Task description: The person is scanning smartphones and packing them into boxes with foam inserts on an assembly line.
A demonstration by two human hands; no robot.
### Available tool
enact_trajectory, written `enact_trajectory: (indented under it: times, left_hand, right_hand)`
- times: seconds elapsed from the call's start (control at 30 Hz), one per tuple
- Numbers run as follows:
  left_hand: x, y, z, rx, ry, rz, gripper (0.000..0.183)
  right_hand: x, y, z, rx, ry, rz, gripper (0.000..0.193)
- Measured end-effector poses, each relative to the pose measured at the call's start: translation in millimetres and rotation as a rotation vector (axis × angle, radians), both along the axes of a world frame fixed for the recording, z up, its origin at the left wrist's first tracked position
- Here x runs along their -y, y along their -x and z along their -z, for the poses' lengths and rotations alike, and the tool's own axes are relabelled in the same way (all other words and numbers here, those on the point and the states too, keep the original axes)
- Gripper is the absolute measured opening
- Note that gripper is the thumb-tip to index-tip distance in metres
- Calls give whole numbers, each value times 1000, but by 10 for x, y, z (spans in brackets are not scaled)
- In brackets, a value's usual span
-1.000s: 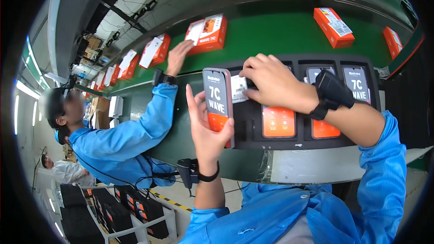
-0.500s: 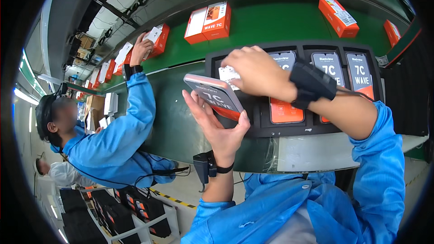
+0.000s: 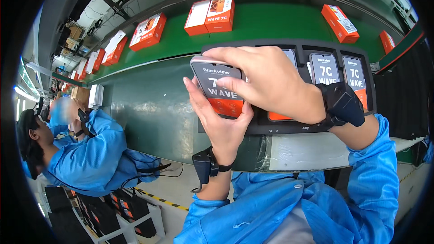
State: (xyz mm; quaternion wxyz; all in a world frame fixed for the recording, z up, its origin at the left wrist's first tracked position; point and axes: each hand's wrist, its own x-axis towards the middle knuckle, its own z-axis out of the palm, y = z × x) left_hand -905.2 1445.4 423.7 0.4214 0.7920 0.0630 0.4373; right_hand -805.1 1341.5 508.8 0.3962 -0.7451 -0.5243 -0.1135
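Observation:
A smartphone point(image 3: 224, 104) with a dark grey and orange printed screen film is held tilted over the left end of a black tray point(image 3: 294, 128). My left hand point(image 3: 221, 131) supports it from below, fingers along the left side and thumb at the lower right corner. My right hand point(image 3: 280, 81) grips its upper right part, thumb across the front and fingers at the top edge. Farther right in the tray lie a phone point(image 3: 324, 67) and another phone point(image 3: 354, 74), screens up. Beneath my right hand, one more phone point(image 3: 278, 116) is mostly covered.
Beyond the table, a green conveyor carries an open orange box point(image 3: 220, 14), a second open box point(image 3: 148, 31) and a closed orange box point(image 3: 340, 23). To the left, a co-worker in a blue smock point(image 3: 90, 153) stands beside white boxes point(image 3: 96, 96). A rack point(image 3: 140, 221) holds black trays lower left.
My right hand has left the white printed piece in the tray's left slot and moved onto the phone. The co-worker's arm has drawn back from the conveyor boxes.

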Motion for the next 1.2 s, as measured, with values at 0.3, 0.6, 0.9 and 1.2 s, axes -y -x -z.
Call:
enact_trajectory:
  times: [0.3, 0.6, 0.9, 1.2]
  left_hand:
    - [35, 32, -127, -147, 62, -33, 115]
    - [-265, 95, -192, 99, 342, 89, 93]
    - [-1063, -790, -536, -272, -309, -141, 95]
    - [-1705, -2361, -345, -603, -442, -84, 94]
  right_hand:
    - [-91, -44, -80, -68, 40, 85, 25]
    - [8, -583, 80, -157, 371, 86, 33]
    - [-119, -436, 502, 341, 765, 215, 63]
    - [-314, -502, 599, 141, 642, 155, 43]
